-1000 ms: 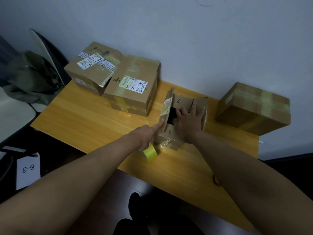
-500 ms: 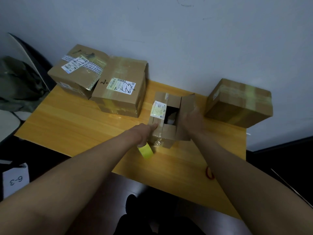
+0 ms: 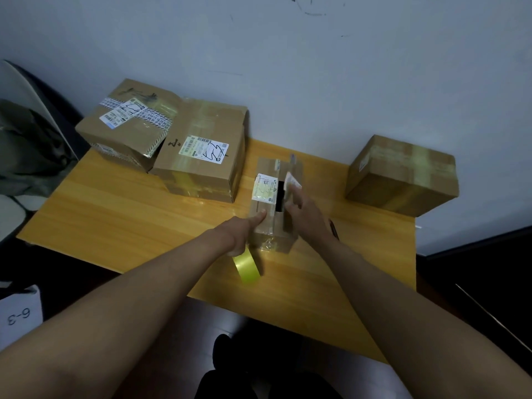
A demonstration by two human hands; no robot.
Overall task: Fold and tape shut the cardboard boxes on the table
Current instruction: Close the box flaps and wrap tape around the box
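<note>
While left fingers [image 3: 260, 216] clamp tape roll [image 3: 247, 266], right fingers [image 3: 296, 197] flat, taped boxes [image 3: 201, 156] flank small box [image 3: 273, 203].

Scuffed pale grey-blue wall [image 3: 316, 82] behind, yellow wood-grain table [image 3: 115, 220] pushed against it, dark floor [image 3: 86, 272] below, white chair [image 3: 17, 214] with grey-green cloth [image 3: 26, 151] at left, white "6-3" card [image 3: 18, 315] lower left, dim light

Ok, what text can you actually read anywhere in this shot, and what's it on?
"6-3": white card, bottom left, seen upside down.
Left box label: print too small.
Middle box label: print and black scrawl unreadable.
Small open box label: blurred.
Right box sticker: unreadable.
</note>
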